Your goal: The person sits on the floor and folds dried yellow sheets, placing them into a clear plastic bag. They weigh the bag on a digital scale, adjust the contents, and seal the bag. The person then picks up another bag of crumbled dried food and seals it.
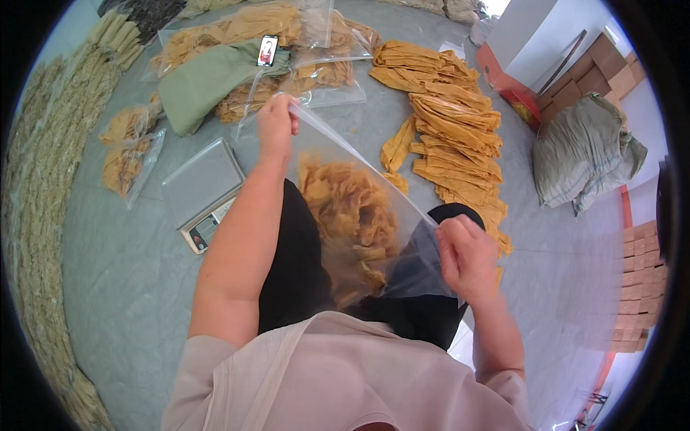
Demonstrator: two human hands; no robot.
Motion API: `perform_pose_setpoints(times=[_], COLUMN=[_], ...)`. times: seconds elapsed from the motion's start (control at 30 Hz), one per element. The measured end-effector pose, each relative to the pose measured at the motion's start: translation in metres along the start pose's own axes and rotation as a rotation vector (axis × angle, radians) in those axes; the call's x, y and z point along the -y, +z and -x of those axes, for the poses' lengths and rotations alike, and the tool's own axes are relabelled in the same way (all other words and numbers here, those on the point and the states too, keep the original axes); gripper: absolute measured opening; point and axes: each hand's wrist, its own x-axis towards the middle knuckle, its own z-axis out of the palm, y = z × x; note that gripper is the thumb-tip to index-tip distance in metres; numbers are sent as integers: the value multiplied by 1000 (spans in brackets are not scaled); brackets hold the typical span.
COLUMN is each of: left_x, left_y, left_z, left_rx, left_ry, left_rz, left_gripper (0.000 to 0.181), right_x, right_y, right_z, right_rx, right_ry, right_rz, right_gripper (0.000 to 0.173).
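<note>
A clear plastic zip bag point(358, 226) hangs stretched over my lap between my two hands. Crumpled, yellow-brown dried sheets point(350, 204) fill much of it. My left hand point(277, 124) grips one top corner, held higher and farther out. At the opposite end of the bag's top edge, my right hand point(464, 256) is closed on the other corner, beside my right knee. The top edge runs in a taut slant from one hand to the other; whether its seal is closed, I cannot tell. A digital scale point(204, 186) stands on the floor left of my left forearm, its display partly covered.
Bundled yellow-brown sheets point(458, 124) lie in a long row ahead to the right. Filled clear bags point(323, 75) and a green cloth point(205, 86) bearing a phone point(267, 50) lie ahead. Woven sacks point(579, 151) and cardboard boxes point(639, 285) stand right; pale dried bundles point(43, 215) line the left.
</note>
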Motion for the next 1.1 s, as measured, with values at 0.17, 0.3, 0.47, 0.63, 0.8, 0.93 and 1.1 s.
perform_pose_setpoints(times=[0.17,0.3,0.47,0.63,0.8,0.93,1.1], left_x=[-23,-33,-30,-48,-40,-32,-26], left_y=[-28,-48,-108,-66,-14,-28,-28], left_z=[11,14,-6,34,71,65,67], left_rx=[-79,-109,-126,11,605,818,705], left_ry=[-36,-219,-236,518,1055,896,933], left_rz=[177,94,170,-538,-992,-1097,-1008], left_gripper=[18,18,20,20,26,21,15], right_x=[-8,-21,-20,-25,-24,-27,-29], right_y=[-6,6,15,19,17,17,16], right_z=[-25,-39,-39,-40,-43,-41,-38], right_rx=[-57,-57,-60,-60,-39,-57,-2], right_ry=[-51,-62,-34,-83,-130,-90,14], right_rz=[91,128,120,97,109,113,168], right_gripper=[6,5,5,6,6,6,10])
